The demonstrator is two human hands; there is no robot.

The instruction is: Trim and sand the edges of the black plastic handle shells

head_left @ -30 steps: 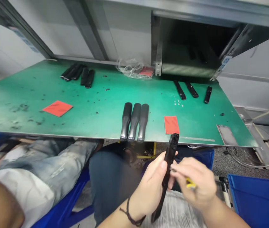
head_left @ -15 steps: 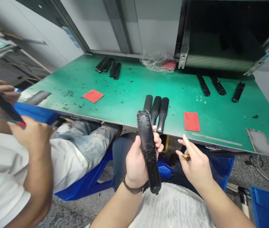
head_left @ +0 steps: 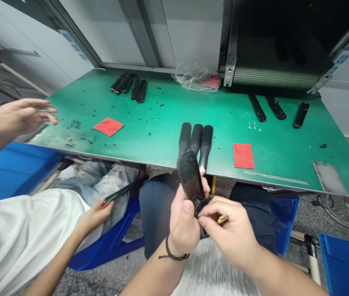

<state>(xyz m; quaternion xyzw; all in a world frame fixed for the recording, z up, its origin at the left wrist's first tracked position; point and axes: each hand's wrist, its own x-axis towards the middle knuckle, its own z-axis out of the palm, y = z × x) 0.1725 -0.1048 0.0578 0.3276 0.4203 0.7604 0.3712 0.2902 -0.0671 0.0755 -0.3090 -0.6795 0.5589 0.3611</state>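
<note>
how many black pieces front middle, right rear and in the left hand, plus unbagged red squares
Black paddle-shaped plastic pieces, front middle: 3
Narrow black plastic pieces, right rear: 3
Long black plastic piece, left hand: 1
Flat red squares, unbagged: 2
Total: 9

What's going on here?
A person's left hand grips a hollow-looking black piece above their lap, while the fingers of the right hand work at its lower part. A small yellow item sits in that right hand. Three black handle-shaped pieces lie side by side on the green table, left of a red square. A co-worker's hand holds a dark piece.
</note>
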